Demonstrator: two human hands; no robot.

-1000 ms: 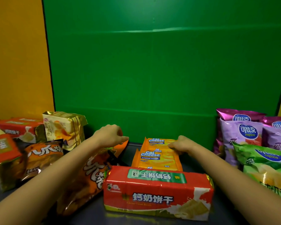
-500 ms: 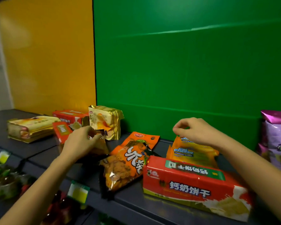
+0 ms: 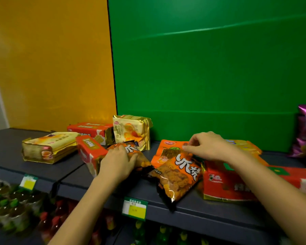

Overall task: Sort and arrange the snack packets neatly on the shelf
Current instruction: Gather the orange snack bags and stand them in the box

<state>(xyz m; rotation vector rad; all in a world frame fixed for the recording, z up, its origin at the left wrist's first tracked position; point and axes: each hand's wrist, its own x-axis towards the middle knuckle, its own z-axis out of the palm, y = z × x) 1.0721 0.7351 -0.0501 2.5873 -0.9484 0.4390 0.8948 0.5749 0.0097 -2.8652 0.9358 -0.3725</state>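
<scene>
Behind our dark shelf [image 3: 42, 172] stand an orange and a green panel, and most snack packets are not yet sorted. Our left hand [image 3: 117, 162] rests on a dark orange snack bag [image 3: 132, 151], fingers curled around it in a grasp. Our right hand [image 3: 207, 146] pinches the top edge of a flat orange packet [image 3: 166, 149] between thumb and fingertips; another dark orange bag [image 3: 180, 175] lies tilted over it, overhanging the shelf front. Red biscuit packs lie scattered at different angles: one far left [image 3: 90, 128], one askew [image 3: 88, 151], one under our right forearm [image 3: 224, 184]. A croissant pack [image 3: 131, 131] stands upright; a yellow cake pack [image 3: 48, 145] lies flat. We judge grouping has barely begun.
</scene>
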